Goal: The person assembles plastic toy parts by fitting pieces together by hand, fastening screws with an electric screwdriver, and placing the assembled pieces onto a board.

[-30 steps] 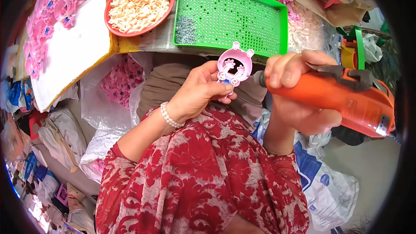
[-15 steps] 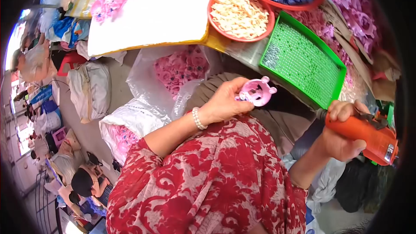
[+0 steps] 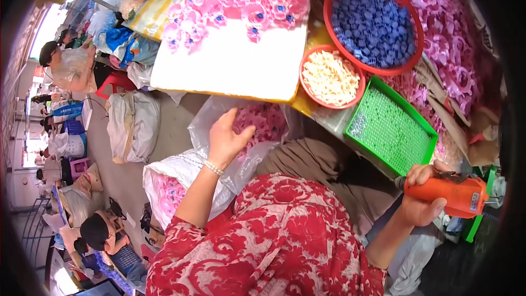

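My left hand (image 3: 227,138), a beaded bracelet at its wrist, hovers over a clear plastic bag (image 3: 204,126) of pink plastic parts (image 3: 263,123). Its thumb and fingers are spread, and nothing shows between them. In my right hand (image 3: 419,208) is an orange electric screwdriver (image 3: 446,194), its dark nose pointing left, beside the near corner of a green tray (image 3: 433,145). Small metal screws (image 3: 358,125) lie heaped at the tray's left end.
Pink animal-shaped parts (image 3: 257,13) cover the back of a white board (image 3: 219,74). Right of it stand a red basket of blue pieces (image 3: 375,27) and a smaller bowl of cream pieces (image 3: 330,77). A white sack (image 3: 183,167) sits left of my lap. People are seated further left.
My left hand has moved left from my lap to the plastic bag and let go of the pink animal-shaped part. The right hand keeps the screwdriver. The view has shifted.
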`<state>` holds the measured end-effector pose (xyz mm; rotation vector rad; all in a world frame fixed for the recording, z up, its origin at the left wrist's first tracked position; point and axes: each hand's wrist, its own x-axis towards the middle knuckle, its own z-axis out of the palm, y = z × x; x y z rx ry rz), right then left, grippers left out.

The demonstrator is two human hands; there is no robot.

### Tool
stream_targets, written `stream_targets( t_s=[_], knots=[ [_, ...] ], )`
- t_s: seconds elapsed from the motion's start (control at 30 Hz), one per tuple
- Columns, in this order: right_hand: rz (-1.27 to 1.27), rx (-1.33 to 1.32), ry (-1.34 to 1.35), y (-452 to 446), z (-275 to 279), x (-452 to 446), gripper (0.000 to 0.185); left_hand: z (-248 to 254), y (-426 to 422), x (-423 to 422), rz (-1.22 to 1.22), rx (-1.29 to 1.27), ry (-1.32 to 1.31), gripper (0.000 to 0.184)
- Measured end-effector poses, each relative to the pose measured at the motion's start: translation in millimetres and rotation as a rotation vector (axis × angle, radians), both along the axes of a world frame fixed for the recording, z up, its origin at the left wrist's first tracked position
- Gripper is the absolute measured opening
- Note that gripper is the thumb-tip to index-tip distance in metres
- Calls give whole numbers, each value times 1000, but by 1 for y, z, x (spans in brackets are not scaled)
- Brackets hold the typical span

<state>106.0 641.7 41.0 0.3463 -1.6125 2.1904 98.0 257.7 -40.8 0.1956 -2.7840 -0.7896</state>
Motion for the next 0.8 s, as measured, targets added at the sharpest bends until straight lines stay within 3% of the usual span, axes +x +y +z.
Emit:
stream_targets(
  t_s=[0.03, 0.1, 0.13, 0.23, 0.33, 0.43, 0.5, 0.63, 0.8],
  knots=[
    [3, -2, 14, 0, 0, -1, 69, 7, 0, -4, 3, -2, 14, 49],
    [7, -2, -21, 0, 0, -1, 69, 26, 2, -16, 153, 358, 165, 24],
    [5, 0, -10, 0, -1, -1, 69, 28, -2, -26, 113, 386, 266, 15],
    [-63, -8, -86, -3, 0, 2, 76, 50, -8, -70, 123, 196, 318, 17],
    [-98, 13, -83, -8, 0, 2, 76, 46, -18, -133, 100, 233, 335, 26],
    [-48, -1, -25, -5, -3, 4, 66, 42, -25, -180, 144, 107, 323, 36],
    [-71, 3, -35, -2, -6, 6, 65, 43, -26, -196, 159, 3, 106, 44],
    [-187, 7, -95, 0, -6, 8, 71, 41, -19, -199, 81, 76, 144, 45],
    [-123, -12, -84, 6, -11, 5, 64, 21, -13, -197, 63, 115, 368, 31]
  ],
)
